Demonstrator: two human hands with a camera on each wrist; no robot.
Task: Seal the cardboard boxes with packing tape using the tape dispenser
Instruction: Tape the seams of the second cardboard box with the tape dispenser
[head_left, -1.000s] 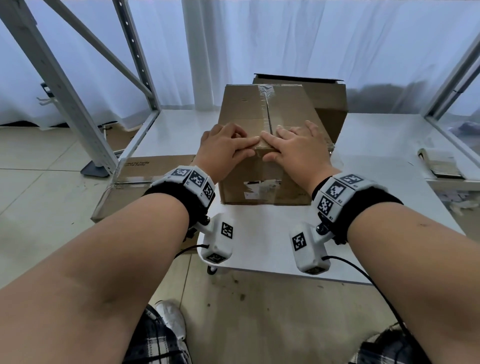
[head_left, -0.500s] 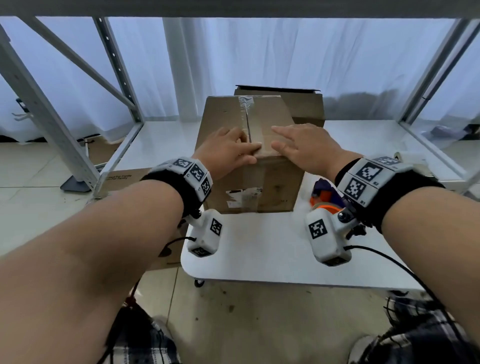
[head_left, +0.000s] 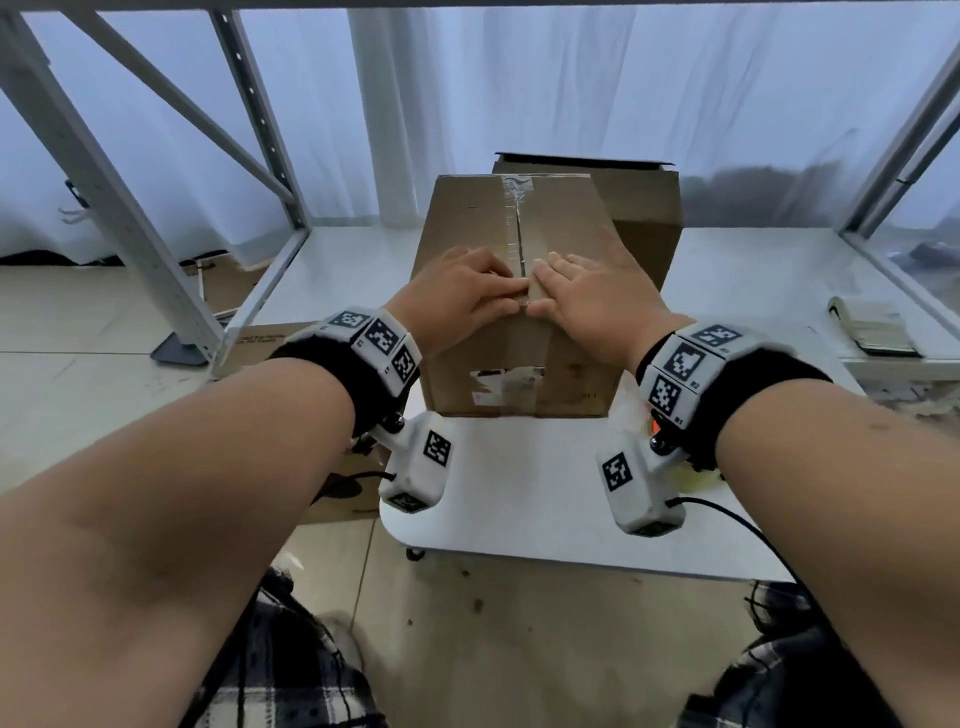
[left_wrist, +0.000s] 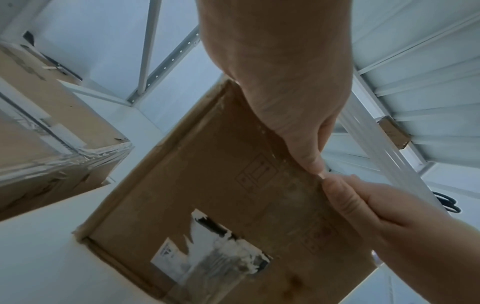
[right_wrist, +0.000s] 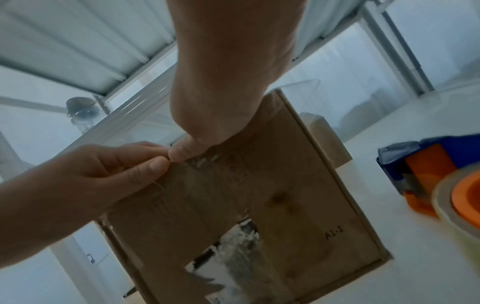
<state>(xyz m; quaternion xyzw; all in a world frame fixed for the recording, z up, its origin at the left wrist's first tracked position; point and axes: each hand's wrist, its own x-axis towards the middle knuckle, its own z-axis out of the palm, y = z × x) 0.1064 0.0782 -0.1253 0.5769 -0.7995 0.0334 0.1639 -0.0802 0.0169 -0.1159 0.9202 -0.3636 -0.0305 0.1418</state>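
We press our left hand (head_left: 457, 296) and right hand (head_left: 597, 296) flat, fingers straight, on the taped cardboard box (head_left: 519, 364) standing on the white surface (head_left: 519, 499); the tape dispenser (right_wrist: 426, 174) lies just right of it.

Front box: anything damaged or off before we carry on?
Yes. The front box has a torn label on its near face, ripped to ragged white and black scraps. The tape over the top seam is wrinkled at the far end. Both hands, left hand and right hand, press the near edge.
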